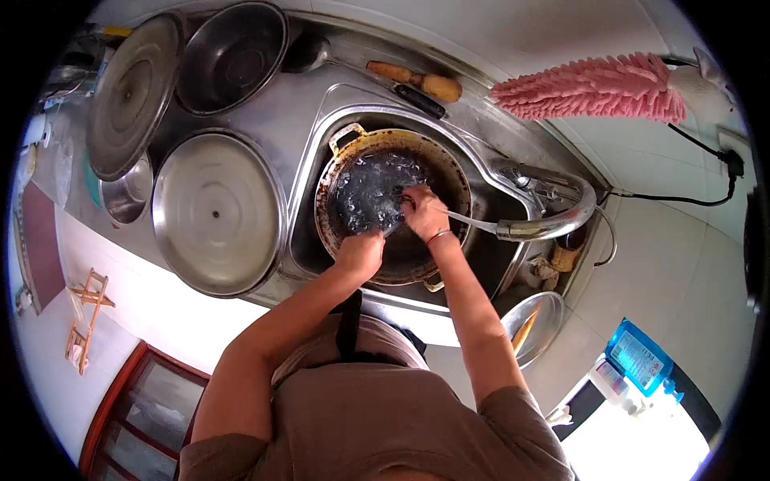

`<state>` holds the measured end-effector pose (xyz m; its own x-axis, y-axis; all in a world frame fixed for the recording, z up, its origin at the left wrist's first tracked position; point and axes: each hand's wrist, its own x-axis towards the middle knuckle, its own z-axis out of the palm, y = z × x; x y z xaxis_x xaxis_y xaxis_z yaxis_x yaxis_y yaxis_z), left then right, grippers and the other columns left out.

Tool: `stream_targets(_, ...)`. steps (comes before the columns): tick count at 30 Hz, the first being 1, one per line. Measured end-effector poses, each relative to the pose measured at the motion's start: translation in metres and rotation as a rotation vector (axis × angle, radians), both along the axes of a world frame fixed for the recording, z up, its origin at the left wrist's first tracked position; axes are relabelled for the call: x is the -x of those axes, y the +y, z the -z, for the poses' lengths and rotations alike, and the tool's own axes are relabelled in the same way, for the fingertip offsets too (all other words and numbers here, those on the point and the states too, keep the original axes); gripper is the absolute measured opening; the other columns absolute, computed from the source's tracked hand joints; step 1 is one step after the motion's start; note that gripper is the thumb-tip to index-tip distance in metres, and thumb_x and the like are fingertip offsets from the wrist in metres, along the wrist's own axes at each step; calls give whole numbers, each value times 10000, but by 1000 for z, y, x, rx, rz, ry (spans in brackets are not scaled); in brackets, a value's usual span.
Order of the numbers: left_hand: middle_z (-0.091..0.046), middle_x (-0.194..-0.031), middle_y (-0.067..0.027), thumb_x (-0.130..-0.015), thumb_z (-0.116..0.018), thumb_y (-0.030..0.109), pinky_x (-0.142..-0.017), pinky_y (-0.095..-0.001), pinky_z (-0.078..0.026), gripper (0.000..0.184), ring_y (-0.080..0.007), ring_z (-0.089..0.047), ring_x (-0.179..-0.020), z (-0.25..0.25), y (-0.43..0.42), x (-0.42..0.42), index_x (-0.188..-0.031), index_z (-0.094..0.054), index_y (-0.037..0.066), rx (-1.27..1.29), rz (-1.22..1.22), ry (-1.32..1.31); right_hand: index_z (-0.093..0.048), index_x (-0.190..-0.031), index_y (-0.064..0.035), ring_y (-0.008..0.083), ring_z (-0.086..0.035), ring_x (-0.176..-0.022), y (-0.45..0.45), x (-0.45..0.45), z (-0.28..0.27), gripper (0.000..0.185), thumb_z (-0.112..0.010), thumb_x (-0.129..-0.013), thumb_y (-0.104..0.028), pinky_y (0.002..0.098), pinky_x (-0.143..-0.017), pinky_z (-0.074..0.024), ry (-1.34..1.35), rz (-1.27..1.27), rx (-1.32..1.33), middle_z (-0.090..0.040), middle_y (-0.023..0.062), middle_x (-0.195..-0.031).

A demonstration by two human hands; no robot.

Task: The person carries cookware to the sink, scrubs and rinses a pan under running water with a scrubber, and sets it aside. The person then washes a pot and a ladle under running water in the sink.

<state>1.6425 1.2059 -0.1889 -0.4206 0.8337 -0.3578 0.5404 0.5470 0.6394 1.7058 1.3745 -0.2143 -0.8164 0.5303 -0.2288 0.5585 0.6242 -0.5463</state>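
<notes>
A large worn pot (463,180) with a chipped yellowish rim sits in the metal sink (301,204). Dark, bubbly water (361,188) covers much of its inside. Water streams from the curved faucet (549,228) toward my right hand (423,213), which is over the pot with its fingers curled together. My left hand (359,254) is closed at the pot's near side, and a thin, shiny thing shows between the two hands. What exactly either hand grips is too small and blurred to make out.
Left of the sink are a large round lid (215,212), another lid (132,96) and a dark basin (233,60). A ladle (309,54) and wooden-handled tool (437,86) lie behind. Right are a bowl (545,325) and pink duster (589,88).
</notes>
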Motion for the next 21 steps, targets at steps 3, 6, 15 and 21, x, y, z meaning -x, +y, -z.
stream_targets(3, -570, -644, -157, -819, -499, 148, -547, -424, -458, 136, -331, -580, -607, -3, -16, 2, -759, -525, 29, -62, 46, 27, -615, -985, -75, 267, -593, -864, 28, -2, 16, 323, -553, -723, -254, 366, -771, -456, -140, 8, 355, -616, 127, -922)
stream_targets(6, -561, -642, -162, -814, -517, 134, -543, -425, -450, 118, -343, -569, -597, -11, -22, 9, -772, -527, 25, -134, 73, 16, -603, -1011, -5, 184, -579, -875, 46, -15, 27, 369, -597, -741, -256, 298, -791, -427, -182, 199, 725, -625, 105, -899)
stream_targets(15, -573, -645, -177, -856, -468, 173, -534, -405, -434, 236, -320, -568, -562, 18, -7, -5, -742, -567, -9, -340, -295, -184, -521, -1071, 13, 258, -543, -883, 0, -28, 36, 323, -522, -827, -200, 338, -815, -419, 385, 864, 819, -561, 139, -942)
stream_targets(21, -321, -523, 45, -927, -382, 230, -331, -224, -228, 229, -51, -277, -378, 0, 11, 5, -935, -480, 23, 101, -725, -1447, -522, -936, -14, 343, -500, -915, -29, -6, -2, 229, -537, -713, 40, 388, -814, -404, 491, 450, -41, -519, 177, -976)
